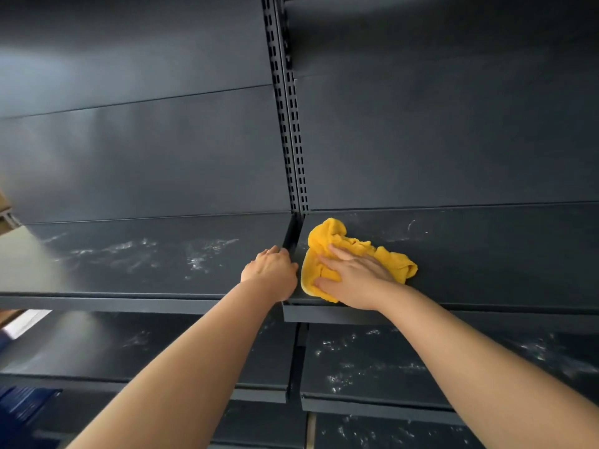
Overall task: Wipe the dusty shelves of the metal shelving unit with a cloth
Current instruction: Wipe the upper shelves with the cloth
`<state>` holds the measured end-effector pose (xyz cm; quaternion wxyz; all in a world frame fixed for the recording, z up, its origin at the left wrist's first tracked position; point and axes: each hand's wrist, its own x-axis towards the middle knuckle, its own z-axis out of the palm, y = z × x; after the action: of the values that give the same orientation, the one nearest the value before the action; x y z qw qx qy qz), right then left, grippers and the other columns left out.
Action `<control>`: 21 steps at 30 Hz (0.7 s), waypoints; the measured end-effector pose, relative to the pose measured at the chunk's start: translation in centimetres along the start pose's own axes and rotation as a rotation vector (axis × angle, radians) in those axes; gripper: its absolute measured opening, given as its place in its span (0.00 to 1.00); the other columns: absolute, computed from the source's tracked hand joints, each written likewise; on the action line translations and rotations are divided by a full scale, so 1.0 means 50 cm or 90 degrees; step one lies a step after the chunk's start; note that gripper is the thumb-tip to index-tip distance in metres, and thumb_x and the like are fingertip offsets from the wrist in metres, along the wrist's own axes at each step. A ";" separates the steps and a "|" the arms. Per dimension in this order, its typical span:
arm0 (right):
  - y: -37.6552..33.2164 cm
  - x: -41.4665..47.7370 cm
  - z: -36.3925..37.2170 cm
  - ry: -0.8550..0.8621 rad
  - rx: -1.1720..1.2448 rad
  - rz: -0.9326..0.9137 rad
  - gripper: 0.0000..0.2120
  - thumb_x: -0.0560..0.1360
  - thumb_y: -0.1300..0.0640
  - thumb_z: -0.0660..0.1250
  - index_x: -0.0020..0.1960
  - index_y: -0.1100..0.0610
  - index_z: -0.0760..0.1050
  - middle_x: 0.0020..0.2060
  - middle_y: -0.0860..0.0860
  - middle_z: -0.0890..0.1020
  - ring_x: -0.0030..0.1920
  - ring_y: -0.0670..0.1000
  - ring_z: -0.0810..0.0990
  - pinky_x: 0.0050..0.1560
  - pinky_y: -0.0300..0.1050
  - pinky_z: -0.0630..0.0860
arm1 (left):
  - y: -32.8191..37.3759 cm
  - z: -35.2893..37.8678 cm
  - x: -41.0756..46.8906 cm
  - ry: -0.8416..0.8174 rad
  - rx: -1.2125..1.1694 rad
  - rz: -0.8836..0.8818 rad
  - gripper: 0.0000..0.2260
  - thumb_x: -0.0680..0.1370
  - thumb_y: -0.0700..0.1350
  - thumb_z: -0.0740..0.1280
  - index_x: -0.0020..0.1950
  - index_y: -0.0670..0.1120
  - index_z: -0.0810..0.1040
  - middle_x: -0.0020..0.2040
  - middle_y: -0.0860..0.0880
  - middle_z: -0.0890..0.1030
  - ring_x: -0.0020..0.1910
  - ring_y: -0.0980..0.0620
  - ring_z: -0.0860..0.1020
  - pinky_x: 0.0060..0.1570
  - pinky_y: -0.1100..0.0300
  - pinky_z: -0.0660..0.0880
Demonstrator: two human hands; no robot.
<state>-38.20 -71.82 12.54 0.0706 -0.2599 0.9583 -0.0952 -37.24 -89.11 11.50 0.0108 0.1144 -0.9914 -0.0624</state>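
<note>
Pressing flat on the yellow cloth (327, 238), the right hand (353, 277) lies palm down with its fingers straight and spread. Its grip is open, holding nothing and only bearing down on the fabric. The cloth is bunched and crumpled on the right shelf (486, 254), at that shelf's front-left corner. One fold reaches toward the back edge and another spills out to the right of the hand. The cloth's near edge sits just at the shelf's front lip.

The left hand (270, 270) is on the left shelf (129, 264) at its right end, just beside the gap that separates the two shelves. Its fingers curl over that end edge, so the grip is closed on the shelf itself. The two hands are near each other but apart, with the gap between them.

Both shelves are dark metal with pale dust (201, 257) smeared across them — thickest along the middle of the left shelf, fainter toward the back edge of the right one. A slotted upright (291, 140) rises from the gap between dark back panels (129, 157). Below, the lower shelves (372, 367) carry white specks and streaks. A blue object (22, 403) shows at the bottom-left corner of the view, too blurred to identify.
</note>
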 end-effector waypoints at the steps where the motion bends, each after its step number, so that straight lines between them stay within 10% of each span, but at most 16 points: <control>1: -0.006 0.009 0.002 -0.003 -0.008 -0.002 0.28 0.78 0.34 0.48 0.77 0.40 0.52 0.78 0.43 0.42 0.78 0.53 0.43 0.75 0.53 0.45 | -0.002 -0.001 0.003 -0.008 0.001 0.001 0.17 0.83 0.52 0.52 0.66 0.45 0.70 0.66 0.47 0.71 0.65 0.44 0.70 0.60 0.49 0.70; 14: -0.016 0.181 0.006 -0.038 -0.039 0.049 0.28 0.79 0.35 0.43 0.77 0.39 0.46 0.78 0.48 0.38 0.77 0.53 0.37 0.76 0.58 0.40 | 0.014 -0.023 0.025 -0.004 0.187 0.002 0.12 0.77 0.39 0.62 0.59 0.45 0.77 0.57 0.46 0.77 0.57 0.45 0.76 0.50 0.54 0.76; 21: 0.027 0.200 -0.005 -0.028 -0.048 0.076 0.27 0.80 0.40 0.41 0.78 0.41 0.44 0.78 0.47 0.38 0.77 0.54 0.37 0.76 0.59 0.40 | 0.044 -0.004 0.032 -0.007 0.085 -0.040 0.23 0.82 0.56 0.54 0.75 0.49 0.60 0.72 0.45 0.67 0.70 0.42 0.65 0.58 0.46 0.70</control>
<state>-47.43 -75.77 11.61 0.0875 -0.2070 0.9732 -0.0490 -39.27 -87.37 12.01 -0.0046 0.1455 -0.9893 0.0029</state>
